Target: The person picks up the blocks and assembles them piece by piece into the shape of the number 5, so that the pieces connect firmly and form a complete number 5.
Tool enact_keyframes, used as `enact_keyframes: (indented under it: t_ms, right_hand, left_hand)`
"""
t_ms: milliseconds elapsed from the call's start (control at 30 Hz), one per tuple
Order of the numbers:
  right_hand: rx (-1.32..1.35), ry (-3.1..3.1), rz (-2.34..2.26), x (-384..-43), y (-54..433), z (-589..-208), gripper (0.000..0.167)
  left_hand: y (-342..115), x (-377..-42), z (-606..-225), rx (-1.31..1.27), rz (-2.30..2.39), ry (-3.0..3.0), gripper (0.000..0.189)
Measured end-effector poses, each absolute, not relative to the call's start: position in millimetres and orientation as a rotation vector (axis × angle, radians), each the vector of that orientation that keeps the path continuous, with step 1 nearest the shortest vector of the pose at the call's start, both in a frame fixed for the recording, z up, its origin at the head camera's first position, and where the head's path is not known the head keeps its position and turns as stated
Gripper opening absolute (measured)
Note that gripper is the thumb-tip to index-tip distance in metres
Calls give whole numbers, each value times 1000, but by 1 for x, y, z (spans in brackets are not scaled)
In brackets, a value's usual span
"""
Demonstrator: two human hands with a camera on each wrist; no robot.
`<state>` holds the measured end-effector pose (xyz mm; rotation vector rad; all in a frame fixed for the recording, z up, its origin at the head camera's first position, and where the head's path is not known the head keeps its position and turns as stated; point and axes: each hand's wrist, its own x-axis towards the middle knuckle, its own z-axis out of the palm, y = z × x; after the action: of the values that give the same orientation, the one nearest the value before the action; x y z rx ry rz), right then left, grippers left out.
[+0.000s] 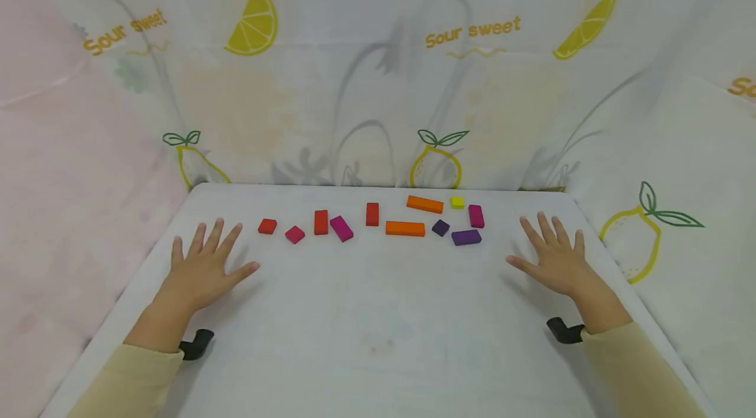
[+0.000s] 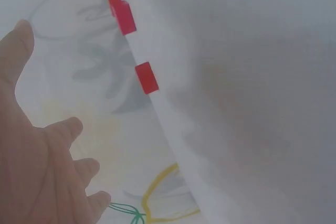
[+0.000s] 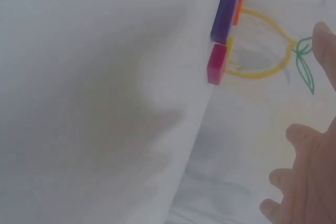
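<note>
My left hand [image 1: 197, 271] is spread with straight fingers over the left side of the white table, holding nothing. Closest to it is a red block [image 1: 268, 226], with a pink-red block [image 1: 294, 234] just beyond. My right hand [image 1: 558, 260] is spread the same way at the right, also holding nothing. Nearest to that hand are a magenta block [image 1: 476, 216] and a purple block [image 1: 466, 237]. In the left wrist view the red block [image 2: 147, 78] lies beyond the fingers; in the right wrist view the purple block [image 3: 226, 12] stands away from the fingertips.
Along the table's far part lie two upright red blocks, one a red block [image 1: 372, 214], a tilted magenta block [image 1: 341, 228], orange blocks [image 1: 405, 229], a dark purple block [image 1: 440, 228] and a yellow block [image 1: 457, 203]. A lemon-print cloth [image 1: 331, 90] hangs behind the white table [image 1: 366, 306].
</note>
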<state>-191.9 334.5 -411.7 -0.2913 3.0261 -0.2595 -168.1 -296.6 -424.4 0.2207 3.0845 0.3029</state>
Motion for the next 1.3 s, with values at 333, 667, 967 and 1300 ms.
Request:
enact_keyframes:
  t_ms: [333, 667, 967, 1300]
  right_hand:
    - [-367, 3049, -290, -206, 313, -416, 94]
    - [-428, 3016, -346, -221, 281, -413, 91]
    - [-468, 2980, -383, -236, 261, -414, 93]
    - [-544, 2970, -405, -254, 240, -414, 87]
  left_hand:
    - [-272, -180, -421, 260, 346, 3089, 98]
    - [-250, -196, -422, 353, 387, 3077, 97]
    - [-229, -214, -427, 426, 393, 3078, 94]
    - [-193, -232, -429, 551, 465, 3056, 86]
